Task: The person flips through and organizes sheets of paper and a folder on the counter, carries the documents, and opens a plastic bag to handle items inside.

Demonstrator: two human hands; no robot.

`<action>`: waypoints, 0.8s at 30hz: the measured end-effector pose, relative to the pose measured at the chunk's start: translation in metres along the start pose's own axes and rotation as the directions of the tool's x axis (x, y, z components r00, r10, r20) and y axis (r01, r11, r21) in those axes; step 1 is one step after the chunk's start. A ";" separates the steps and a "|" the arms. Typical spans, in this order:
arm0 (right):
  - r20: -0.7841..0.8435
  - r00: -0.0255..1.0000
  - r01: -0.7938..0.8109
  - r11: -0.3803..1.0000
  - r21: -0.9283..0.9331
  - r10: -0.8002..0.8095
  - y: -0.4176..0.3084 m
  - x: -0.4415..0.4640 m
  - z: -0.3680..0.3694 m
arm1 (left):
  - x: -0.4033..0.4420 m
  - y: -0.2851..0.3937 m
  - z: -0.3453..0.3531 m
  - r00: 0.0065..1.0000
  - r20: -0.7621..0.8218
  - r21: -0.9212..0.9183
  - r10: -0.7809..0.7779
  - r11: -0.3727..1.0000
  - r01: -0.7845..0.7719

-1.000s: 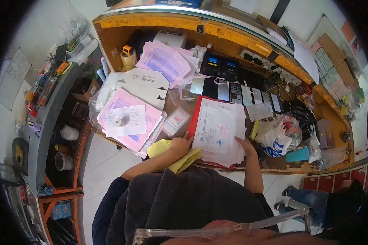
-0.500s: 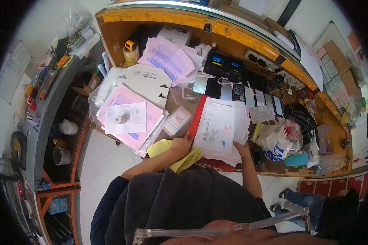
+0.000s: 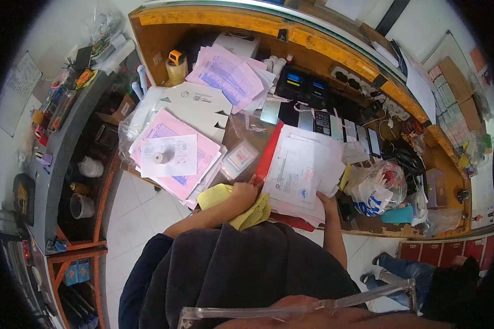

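Observation:
In front of me lies a red folder (image 3: 270, 151) with a thick stack of printed papers (image 3: 297, 170) on it. The top sheet carries a red stamp and a blue stamp. My left hand (image 3: 243, 196) is closed on the folder's lower left edge. Yellow paper (image 3: 219, 198) lies beneath and beside that wrist. At the stack's lower right edge, my right hand (image 3: 327, 204) grips the sheets, its fingers partly hidden under them. Left of the folder is a small clear plastic box (image 3: 239, 160).
Pink printed papers (image 3: 173, 140) and a white roll (image 3: 160, 158) lie to the left, by a flattened white carton (image 3: 200, 104). Several phones (image 3: 350, 131), card terminals (image 3: 302, 88) and a plastic bag (image 3: 376, 186) crowd the right. A person's legs (image 3: 395, 274) show lower right.
The folder and its papers have turned slightly, their far end swinging right. Sheets at the right edge are more fanned out. Both hands keep nearly the same places.

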State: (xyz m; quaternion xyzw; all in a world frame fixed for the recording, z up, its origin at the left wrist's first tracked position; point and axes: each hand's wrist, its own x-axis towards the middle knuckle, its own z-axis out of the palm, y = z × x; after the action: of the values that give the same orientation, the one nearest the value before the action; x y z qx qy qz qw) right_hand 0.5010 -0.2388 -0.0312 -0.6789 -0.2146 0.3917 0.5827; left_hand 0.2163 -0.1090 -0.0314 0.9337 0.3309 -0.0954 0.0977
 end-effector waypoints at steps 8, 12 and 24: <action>0.121 0.966 -0.235 0.971 0.039 0.229 0.011 0.018 -0.019 | 0.002 0.000 -0.004 0.997 0.081 0.015 0.017 1.000 -0.019; 0.030 0.994 -0.101 0.993 -0.062 0.103 -0.008 -0.006 0.000 | 0.002 -0.001 0.002 0.999 0.024 -0.004 0.021 1.000 -0.021; 0.446 0.887 -0.420 0.610 0.672 0.120 0.017 -0.037 -0.033 | 0.007 -0.007 0.006 0.999 0.038 -0.036 0.038 0.999 -0.037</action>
State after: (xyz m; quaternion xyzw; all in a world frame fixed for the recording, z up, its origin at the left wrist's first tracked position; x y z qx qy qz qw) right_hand 0.5015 -0.2911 -0.0368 -0.3173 -0.0276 0.6457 0.6940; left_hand 0.2164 -0.1005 -0.0394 0.9359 0.3132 -0.1055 0.1223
